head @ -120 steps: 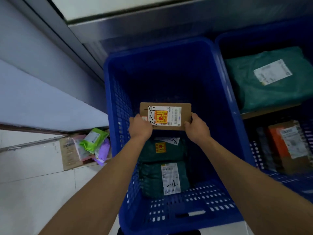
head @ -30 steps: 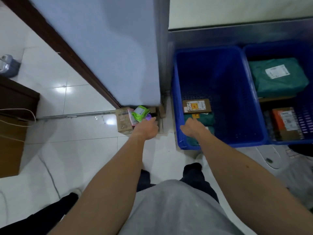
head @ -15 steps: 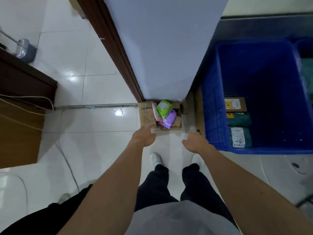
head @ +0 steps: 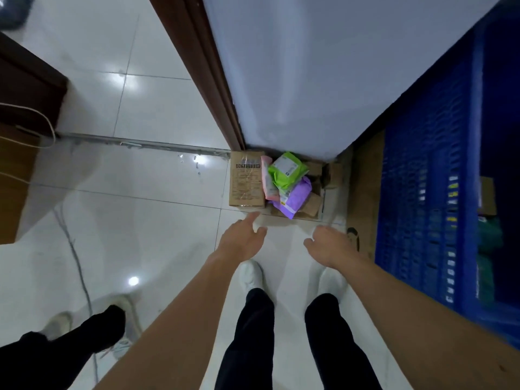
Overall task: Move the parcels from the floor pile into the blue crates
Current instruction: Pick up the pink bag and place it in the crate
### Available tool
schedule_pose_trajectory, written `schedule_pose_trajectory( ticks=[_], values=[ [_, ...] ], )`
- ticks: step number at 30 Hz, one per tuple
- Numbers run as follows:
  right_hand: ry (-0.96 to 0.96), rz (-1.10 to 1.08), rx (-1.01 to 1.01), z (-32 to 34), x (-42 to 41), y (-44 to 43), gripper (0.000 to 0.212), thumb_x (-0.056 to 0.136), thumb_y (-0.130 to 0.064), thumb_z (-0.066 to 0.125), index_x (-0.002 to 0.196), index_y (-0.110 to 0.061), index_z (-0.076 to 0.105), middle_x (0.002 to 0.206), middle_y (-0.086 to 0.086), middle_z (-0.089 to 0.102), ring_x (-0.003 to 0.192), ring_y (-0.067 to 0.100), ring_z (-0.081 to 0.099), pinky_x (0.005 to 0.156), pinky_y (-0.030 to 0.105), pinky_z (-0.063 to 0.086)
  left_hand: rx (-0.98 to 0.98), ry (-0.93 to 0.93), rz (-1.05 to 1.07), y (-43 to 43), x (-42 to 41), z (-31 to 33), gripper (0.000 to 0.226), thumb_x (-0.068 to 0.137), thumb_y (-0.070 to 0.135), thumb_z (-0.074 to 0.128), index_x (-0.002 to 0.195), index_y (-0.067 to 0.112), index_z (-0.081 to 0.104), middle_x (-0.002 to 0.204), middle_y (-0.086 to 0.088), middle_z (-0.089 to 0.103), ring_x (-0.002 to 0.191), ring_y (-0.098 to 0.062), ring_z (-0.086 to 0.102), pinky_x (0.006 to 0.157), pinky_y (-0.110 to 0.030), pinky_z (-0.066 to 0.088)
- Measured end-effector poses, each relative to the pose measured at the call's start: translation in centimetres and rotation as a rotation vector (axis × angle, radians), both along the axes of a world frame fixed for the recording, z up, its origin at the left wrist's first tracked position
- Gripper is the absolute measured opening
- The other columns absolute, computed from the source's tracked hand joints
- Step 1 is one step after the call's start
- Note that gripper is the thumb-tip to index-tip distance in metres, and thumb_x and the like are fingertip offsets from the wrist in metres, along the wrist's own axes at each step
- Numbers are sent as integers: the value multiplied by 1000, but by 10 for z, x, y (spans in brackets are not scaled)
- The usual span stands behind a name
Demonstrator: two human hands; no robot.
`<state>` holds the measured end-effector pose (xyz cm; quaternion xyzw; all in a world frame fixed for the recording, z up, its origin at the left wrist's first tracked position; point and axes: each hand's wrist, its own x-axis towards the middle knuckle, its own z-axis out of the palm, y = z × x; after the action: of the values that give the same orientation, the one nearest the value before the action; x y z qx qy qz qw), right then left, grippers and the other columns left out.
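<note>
Both hands empty, held apart, palms down over the floor [head: 157, 220]. Left hand [head: 242, 239] has its fingers stretched out, tips just short of the near edge of the cardboard box [head: 247, 180]. Right hand [head: 329, 243] has loosely curled fingers and holds nothing, just beside a flat cardboard sheet [head: 365, 192].

Parcel pile is on the floor at the foot of the white wall corner [head: 309, 80]. The cardboard box is on its left side. A pink pouch [head: 266, 178] leans against the box. A green pouch [head: 285, 170] lies on top, a purple pouch [head: 295, 199] lies below it, and small brown boxes [head: 313, 205] sit behind.

Blue crate [head: 427, 192] at the right, past the sheet, with a brown box [head: 487, 195] and a green parcel [head: 490, 236] inside. White shoes [head: 250, 274] below the hands. Another person's leg [head: 84, 333] at lower left.
</note>
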<state>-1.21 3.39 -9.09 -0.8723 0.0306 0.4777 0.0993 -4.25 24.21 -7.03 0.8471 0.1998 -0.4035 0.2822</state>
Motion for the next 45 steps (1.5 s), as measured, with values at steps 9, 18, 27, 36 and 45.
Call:
schedule_pose_trajectory(
  ticks=[9,18,27,36,45],
  values=[
    [-41,-92,92,-153,40,10,31,96,-34,46,101,-10,66,116,20,66,107,39,60,74,32,36,-10,-34,81,-8,41,-145,48,102,38,45,148,28,41,134,-8,62,127,-30,53,106,-36,41],
    [-22,-393,235,-247,76,32,28,94,-28,54,113,-12,68,109,11,66,108,33,62,88,34,49,193,-248,142,-21,93,-240,36,95,39,56,123,17,58,117,-7,68,110,-31,62,87,-38,48],
    [69,-621,546,-277,83,92,26,84,-36,56,101,-27,73,90,-2,60,85,20,54,72,29,41,283,-167,163,-23,101,-270,23,96,26,55,108,11,67,106,-12,70,102,-32,66,71,-29,39],
    [71,-560,527,-248,88,78,27,95,-25,58,118,-19,72,97,-3,59,92,19,53,81,30,39,48,-242,304,-14,99,-243,19,99,21,47,108,12,62,103,-11,67,89,-29,58,76,-34,44],
    [103,-558,559,-119,84,69,16,100,-24,50,100,-22,65,95,5,60,77,21,54,66,28,43,-40,-266,342,-26,92,-126,21,99,21,44,108,9,58,101,-11,66,94,-34,60,82,-40,49]
  ],
)
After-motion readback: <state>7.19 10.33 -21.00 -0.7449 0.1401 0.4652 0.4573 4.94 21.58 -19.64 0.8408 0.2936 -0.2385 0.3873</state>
